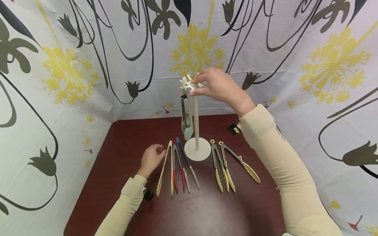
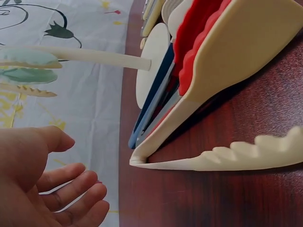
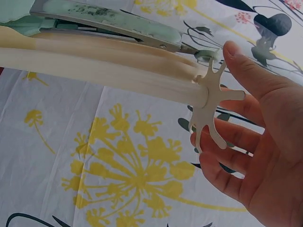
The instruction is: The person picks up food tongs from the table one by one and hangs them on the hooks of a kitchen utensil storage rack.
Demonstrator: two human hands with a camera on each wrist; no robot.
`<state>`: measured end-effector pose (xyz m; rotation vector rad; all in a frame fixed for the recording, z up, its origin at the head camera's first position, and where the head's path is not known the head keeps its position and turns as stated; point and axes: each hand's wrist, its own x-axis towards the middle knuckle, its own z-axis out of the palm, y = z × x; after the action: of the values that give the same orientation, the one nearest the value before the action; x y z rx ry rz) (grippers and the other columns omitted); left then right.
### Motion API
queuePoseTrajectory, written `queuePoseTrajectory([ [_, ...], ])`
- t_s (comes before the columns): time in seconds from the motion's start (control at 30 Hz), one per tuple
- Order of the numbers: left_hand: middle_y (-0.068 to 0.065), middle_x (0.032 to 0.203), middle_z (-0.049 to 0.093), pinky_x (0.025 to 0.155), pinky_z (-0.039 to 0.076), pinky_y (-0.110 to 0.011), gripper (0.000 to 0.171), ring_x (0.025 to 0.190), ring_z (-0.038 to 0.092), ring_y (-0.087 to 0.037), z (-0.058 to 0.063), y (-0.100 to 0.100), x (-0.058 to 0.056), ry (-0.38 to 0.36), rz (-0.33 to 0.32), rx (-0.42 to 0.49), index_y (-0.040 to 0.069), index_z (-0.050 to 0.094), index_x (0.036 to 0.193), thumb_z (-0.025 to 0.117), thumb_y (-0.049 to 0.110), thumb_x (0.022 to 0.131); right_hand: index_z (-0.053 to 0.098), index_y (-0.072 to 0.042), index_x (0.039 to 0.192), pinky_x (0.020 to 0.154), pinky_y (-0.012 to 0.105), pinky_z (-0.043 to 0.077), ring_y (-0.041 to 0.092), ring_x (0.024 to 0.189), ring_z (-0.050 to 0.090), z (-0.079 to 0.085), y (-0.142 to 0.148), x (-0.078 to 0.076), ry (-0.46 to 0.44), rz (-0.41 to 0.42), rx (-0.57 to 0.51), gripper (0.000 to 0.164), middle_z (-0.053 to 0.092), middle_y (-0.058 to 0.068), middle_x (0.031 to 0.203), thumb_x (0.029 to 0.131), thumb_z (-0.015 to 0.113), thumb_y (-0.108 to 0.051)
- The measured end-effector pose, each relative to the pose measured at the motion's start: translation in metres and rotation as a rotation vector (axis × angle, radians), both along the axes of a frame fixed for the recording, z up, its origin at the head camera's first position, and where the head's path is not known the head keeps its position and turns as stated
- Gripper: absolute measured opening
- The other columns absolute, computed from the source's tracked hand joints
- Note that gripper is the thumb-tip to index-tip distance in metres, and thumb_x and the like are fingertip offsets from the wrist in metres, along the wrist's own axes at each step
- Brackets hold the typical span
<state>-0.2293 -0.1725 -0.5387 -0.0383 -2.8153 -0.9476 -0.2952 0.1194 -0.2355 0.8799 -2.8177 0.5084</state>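
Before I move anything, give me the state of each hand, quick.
Left hand: open, holding nothing.
Right hand: closed, holding the hooked top of the white stand.

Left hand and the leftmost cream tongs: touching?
Apart. The left wrist view shows it: patterned cloth and bare table are visible between the left hand and the cream tongs.

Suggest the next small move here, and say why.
Probably the left hand should pinch the cream tongs by their joined end: it is empty beside them, the right hand is round the top of the white stand, and bare hooks show near the hung mint tongs.
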Motion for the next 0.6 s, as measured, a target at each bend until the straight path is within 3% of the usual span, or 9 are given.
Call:
queuePoseTrajectory([
  [0.33, -0.007, 0.102, 0.073, 0.077, 0.056, -0.044, 0.028, 0.091, 0.069, -0.024, -0.006, 0.003, 0.002, -0.066, 0.018, -0.016, 0.01, 0.071, 0.111, 0.07, 0.029, 0.089, 0.073, -0.021, 0.12, 0.09, 0.046, 0.051, 0.026, 0.113, 0.057, -0.011, -0.012, 0.005, 0.112, -0.088, -0.054, 0.049, 0.065, 0.005, 0.125, 0.083, 0.072, -0.055],
  [0.6, -0.013, 0.114, 0.069, 0.08, 0.056, -0.048, 0.039, 0.098, 0.068, -0.03, -0.013, 0.004, 0.004, -0.116, 0.001, -0.061, 0.006, 0.068, 0.119, 0.069, 0.031, 0.089, 0.072, -0.02, 0.122, 0.087, 0.048, 0.052, 0.028, 0.109, 0.056, -0.01, -0.014, 0.009, 0.12, -0.09, -0.003, 0.051, 0.063, 0.007, 0.122, 0.086, 0.07, -0.056],
])
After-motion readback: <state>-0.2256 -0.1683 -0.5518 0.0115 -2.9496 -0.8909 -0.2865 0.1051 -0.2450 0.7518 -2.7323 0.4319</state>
